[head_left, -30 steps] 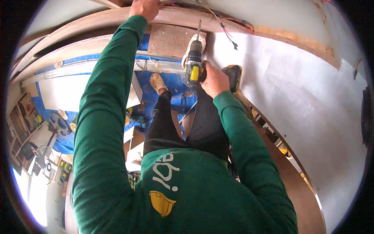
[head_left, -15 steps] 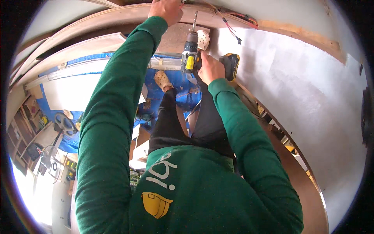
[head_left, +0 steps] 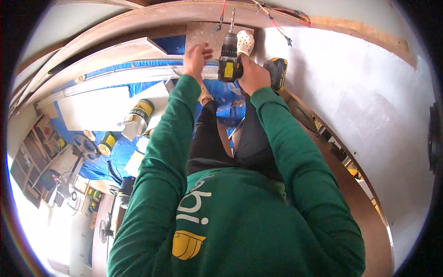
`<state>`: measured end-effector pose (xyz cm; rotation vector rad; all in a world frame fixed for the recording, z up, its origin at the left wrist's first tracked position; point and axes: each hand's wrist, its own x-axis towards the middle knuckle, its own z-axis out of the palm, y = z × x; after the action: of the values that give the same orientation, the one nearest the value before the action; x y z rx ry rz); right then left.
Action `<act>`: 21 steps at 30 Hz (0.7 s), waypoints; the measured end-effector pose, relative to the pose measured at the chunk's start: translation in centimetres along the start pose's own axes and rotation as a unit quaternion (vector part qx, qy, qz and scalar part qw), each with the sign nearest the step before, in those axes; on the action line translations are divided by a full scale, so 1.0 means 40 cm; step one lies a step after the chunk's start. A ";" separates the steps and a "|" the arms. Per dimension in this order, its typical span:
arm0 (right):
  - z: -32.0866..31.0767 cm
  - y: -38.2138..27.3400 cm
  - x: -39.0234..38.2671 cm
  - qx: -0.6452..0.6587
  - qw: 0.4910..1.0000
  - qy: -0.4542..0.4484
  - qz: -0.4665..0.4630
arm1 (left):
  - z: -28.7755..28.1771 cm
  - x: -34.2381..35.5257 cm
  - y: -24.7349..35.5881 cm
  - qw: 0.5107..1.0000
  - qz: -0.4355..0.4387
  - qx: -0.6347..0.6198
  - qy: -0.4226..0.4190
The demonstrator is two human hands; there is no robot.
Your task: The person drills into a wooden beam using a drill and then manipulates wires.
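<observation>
The bare left hand is now down from the curved brown wooden beam, loosely open, apparently empty and so free; a thin red wire now hangs uncovered. Beside it, the black-and-yellow plastic cordless drill stays gripped in the bare right hand.

Black-and-grey, yellow-marked cordless drill, gripped in the right hand, spiral metal bit fitted, pointing up the view, black-and-yellow battery at right

R grip on blk/yel drill, L grip nr it.
</observation>
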<state>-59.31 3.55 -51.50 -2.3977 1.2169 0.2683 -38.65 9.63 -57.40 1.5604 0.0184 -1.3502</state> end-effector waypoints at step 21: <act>0.020 -0.010 0.022 0.012 0.998 0.049 -0.033 | 0.101 0.011 0.129 0.979 0.131 0.154 0.018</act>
<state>-58.46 3.50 -52.41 -2.4510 1.1731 0.1167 -38.37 4.24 -53.70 1.7744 -0.3781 -1.1542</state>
